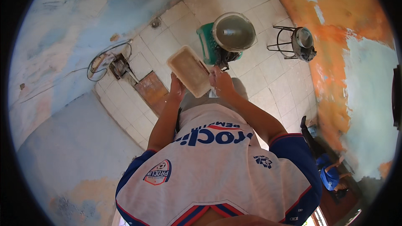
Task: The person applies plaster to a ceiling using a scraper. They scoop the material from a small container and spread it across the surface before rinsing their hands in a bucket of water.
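A shallow rectangular tan tray (pixel 190 70) with a raised, paler rim is held tilted in front of my body. My left hand (pixel 177 87) grips its left side near the lower corner. At the right edge my right hand (pixel 222 82) is closed, its fingers bent against the rim; whether a small tool is also in them I cannot make out. Just beyond, a round basin (pixel 241 14) of cloudy grey-brown liquid rests on a green stool (pixel 205 44). Something dark and lumpy (pixel 223 63) sits below the basin, close to my right hand.
On the right stands a black wire stool (pixel 281 53) bearing a small pot (pixel 305 38). Left on the tiled floor (pixel 261 75) are a brown board (pixel 151 86), a dirty box (pixel 119 67) and coiled cable (pixel 88 75). Another person in blue (pixel 329 178) is at the lower right.
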A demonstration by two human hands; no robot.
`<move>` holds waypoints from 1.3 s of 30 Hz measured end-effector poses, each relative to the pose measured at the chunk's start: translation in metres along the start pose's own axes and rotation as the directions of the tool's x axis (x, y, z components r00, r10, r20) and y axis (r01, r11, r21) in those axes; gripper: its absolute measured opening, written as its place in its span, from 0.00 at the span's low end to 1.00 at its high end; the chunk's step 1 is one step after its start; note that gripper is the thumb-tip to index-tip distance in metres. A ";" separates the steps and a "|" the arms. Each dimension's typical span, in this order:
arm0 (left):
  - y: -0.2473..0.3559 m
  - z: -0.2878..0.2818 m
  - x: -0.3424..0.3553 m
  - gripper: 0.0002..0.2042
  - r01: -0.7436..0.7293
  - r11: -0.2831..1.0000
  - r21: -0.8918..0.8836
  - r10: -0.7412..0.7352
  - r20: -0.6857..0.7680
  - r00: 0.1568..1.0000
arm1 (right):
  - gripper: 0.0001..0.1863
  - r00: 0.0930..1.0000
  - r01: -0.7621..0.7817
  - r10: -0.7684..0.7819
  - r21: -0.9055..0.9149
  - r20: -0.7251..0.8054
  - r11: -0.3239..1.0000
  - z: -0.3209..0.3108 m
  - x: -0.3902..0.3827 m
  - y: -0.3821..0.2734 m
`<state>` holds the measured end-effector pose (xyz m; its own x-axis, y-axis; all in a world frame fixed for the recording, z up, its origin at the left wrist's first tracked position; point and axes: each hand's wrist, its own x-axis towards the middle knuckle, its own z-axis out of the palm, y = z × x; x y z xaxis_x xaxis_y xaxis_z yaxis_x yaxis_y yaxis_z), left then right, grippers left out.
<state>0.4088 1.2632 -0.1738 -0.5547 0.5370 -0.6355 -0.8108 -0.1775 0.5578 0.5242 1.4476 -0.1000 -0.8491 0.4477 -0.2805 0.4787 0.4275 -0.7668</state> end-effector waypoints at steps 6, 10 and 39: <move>-0.017 -0.021 0.052 0.31 0.207 0.970 0.124 -0.168 -0.267 0.949 | 0.09 0.987 0.058 -0.085 -0.198 -0.133 0.978 0.061 0.049 0.084; -0.033 -0.015 0.096 0.24 0.347 0.879 0.327 -0.218 -0.372 0.902 | 0.09 0.997 -0.039 0.026 -0.176 -0.079 0.984 0.089 0.075 0.127; -0.119 -0.023 0.208 0.11 0.147 0.623 0.768 0.269 -0.387 0.882 | 0.16 0.797 -0.555 0.544 0.039 -0.261 0.831 0.134 0.114 0.350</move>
<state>0.3855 1.3774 -0.3850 -0.7794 0.1073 -0.6173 -0.4433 0.6020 0.6642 0.5651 1.5433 -0.4778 -0.3581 0.7948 -0.4900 0.8601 0.0766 -0.5043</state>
